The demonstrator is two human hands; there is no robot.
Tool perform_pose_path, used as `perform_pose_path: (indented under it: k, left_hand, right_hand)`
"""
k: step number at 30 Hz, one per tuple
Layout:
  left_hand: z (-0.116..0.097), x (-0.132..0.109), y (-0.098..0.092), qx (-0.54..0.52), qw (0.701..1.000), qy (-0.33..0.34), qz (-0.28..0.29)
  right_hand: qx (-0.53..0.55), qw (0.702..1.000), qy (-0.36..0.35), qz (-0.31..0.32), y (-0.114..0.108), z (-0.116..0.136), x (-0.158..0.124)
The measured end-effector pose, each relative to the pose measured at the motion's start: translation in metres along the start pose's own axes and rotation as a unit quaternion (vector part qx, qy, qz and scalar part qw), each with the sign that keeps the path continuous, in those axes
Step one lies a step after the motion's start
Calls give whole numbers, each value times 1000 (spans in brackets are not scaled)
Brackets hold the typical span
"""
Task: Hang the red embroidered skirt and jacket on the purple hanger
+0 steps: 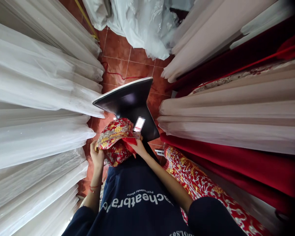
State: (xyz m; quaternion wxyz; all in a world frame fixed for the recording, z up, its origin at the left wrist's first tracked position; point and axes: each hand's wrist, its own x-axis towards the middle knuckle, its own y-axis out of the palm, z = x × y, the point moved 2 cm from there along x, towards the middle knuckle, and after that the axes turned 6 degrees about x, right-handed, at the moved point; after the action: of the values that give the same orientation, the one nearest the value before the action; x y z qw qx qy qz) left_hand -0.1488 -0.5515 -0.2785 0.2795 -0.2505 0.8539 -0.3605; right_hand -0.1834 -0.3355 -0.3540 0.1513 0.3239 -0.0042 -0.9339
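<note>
A red garment (118,157) with gold and silver embroidery is bunched up in front of my body, over the near edge of a black chair (130,98). My left hand (97,154) is closed on its left edge, with the fingertips tucked behind the cloth. On the other side my right hand (138,148) grips a plain red part of the same garment, near its lining. Folds hide most of its shape. A small white blurred item (139,124) lies on the chair just beyond the cloth.
Long white gowns (39,85) hang along the left, and pale skirts (231,111) and red cloth (236,164) along the right. Another embroidered red garment (199,178) hangs near my right arm. White dresses (140,23) stand ahead, above the red tiled floor (116,44), where a red cord (124,78) lies.
</note>
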Motion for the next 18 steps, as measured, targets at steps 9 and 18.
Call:
perform_pose_path:
  k: [9, 18]
  left_hand:
    - [-9, 31, -16, 277, 956, 46, 89]
    - [-1, 42, -56, 138, 755, 640, 34]
  right_hand:
    - [-79, 987, -57, -130, -55, 62, -37]
    - [-237, 902, -46, -358, -32, 46, -140]
